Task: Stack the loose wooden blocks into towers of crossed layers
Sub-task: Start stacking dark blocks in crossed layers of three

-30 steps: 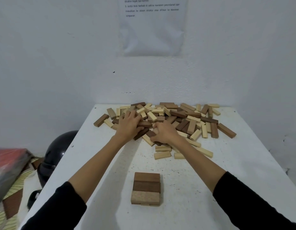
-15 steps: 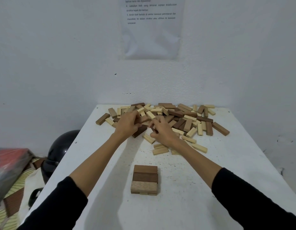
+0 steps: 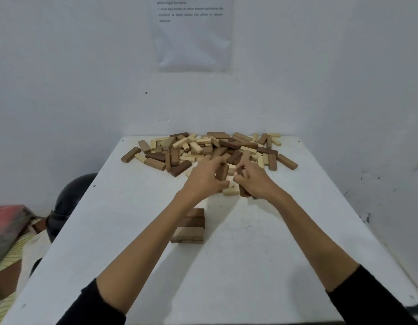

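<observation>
A heap of loose light and dark wooden blocks (image 3: 210, 148) lies across the far part of the white table (image 3: 262, 254). My left hand (image 3: 203, 178) holds a brown block (image 3: 221, 171) just in front of the heap. Close beside it, my right hand (image 3: 254, 181) grips a dark brown block (image 3: 244, 192) whose end sticks out below the palm. A pale block (image 3: 231, 190) lies on the table between the hands. Nearer to me stands a low tower (image 3: 191, 227) of brown blocks, partly hidden by my left forearm.
White walls stand behind and to the right of the table, and a printed sheet (image 3: 193, 34) hangs on the back wall. A black helmet (image 3: 71, 198) and a red object (image 3: 8, 221) lie to the left of the table, below its edge.
Both hands have drawn back from the heap toward me and now hold blocks, with the left hand shifted to the right. The camera view has tilted, so the tower sits under my left forearm.
</observation>
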Tool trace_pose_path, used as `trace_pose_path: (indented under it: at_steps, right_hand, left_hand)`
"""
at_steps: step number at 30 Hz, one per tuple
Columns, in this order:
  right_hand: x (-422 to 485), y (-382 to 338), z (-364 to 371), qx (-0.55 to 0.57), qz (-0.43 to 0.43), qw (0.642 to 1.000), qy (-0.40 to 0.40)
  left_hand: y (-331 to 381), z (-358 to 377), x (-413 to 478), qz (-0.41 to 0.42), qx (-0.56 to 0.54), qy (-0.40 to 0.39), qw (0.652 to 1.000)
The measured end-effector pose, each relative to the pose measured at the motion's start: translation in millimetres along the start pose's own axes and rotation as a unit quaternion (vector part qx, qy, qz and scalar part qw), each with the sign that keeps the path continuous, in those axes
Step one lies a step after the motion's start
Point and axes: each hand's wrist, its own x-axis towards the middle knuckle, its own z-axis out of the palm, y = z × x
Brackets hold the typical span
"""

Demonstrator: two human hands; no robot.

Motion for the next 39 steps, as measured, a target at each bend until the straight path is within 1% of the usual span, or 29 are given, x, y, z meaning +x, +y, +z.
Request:
trace_pose_path:
  at_steps: [3,6,8,10,12,14,16,18,19,21,24,26,28,31,33,36,39]
  right_hand:
    - [-24,15,2,-0.035,0.04,0.998,-0.034]
    - [-47,29,15,-0.06,0.077,0.992,-0.084]
    - [-61,34,22,-0.069,0.091,0.988,-0.101]
    - [-71,35,24,-0.066,0.095,0.988,-0.105]
    - [-79,33,19,-0.041,0.082,0.989,-0.113]
    - [-86,37,9,-0.015,0.047,0.989,-0.137]
    - [-94,48,-5,-0.002,0.005,0.983,-0.182]
    - [-102,59,-15,0.018,-0.016,0.973,-0.229]
    - [-104,64,-17,0.027,-0.023,0.971,-0.238]
    - [-106,71,-16,0.044,-0.036,0.974,-0.218]
    - [-105,75,-10,0.066,-0.047,0.983,-0.162]
    - [-104,76,-12,0.086,-0.038,0.984,-0.153]
    - [-102,79,-19,0.094,-0.031,0.982,-0.159]
    - [-95,85,-30,0.001,-0.039,0.982,-0.182]
    - [-87,87,-33,-0.036,-0.044,0.978,-0.2]
    - [-79,86,-28,-0.036,-0.068,0.97,-0.231]
    - [-82,87,-21,0.011,-0.078,0.969,-0.235]
  left_hand:
    - [12,19,-24,-0.019,-0.004,-0.022,1.0]
    - [19,38,-47,-0.052,0.036,-0.058,0.996]
    - [21,51,-61,-0.071,0.053,-0.08,0.993]
    - [23,62,-72,-0.079,0.054,-0.081,0.992]
    - [24,68,-78,-0.074,0.062,-0.068,0.993]
    - [22,66,-81,-0.067,0.054,-0.073,0.994]
    - [18,60,-84,-0.06,0.0,-0.127,0.99]
    - [14,54,-88,-0.051,-0.059,-0.185,0.98]
    - [12,53,-89,-0.046,-0.076,-0.198,0.976]
    - [7,56,-89,-0.036,-0.1,-0.185,0.977]
    - [3,64,-85,-0.026,-0.131,-0.132,0.982]
    - [3,66,-83,-0.028,-0.14,-0.118,0.983]
    - [1,67,-81,-0.023,-0.134,-0.125,0.983]
    - [0,70,-80,-0.01,-0.114,-0.135,0.984]
    - [3,73,-80,-0.009,-0.1,-0.127,0.987]
    - [7,77,-78,-0.016,-0.108,-0.104,0.989]
    - [7,79,-77,-0.026,-0.126,-0.086,0.988]
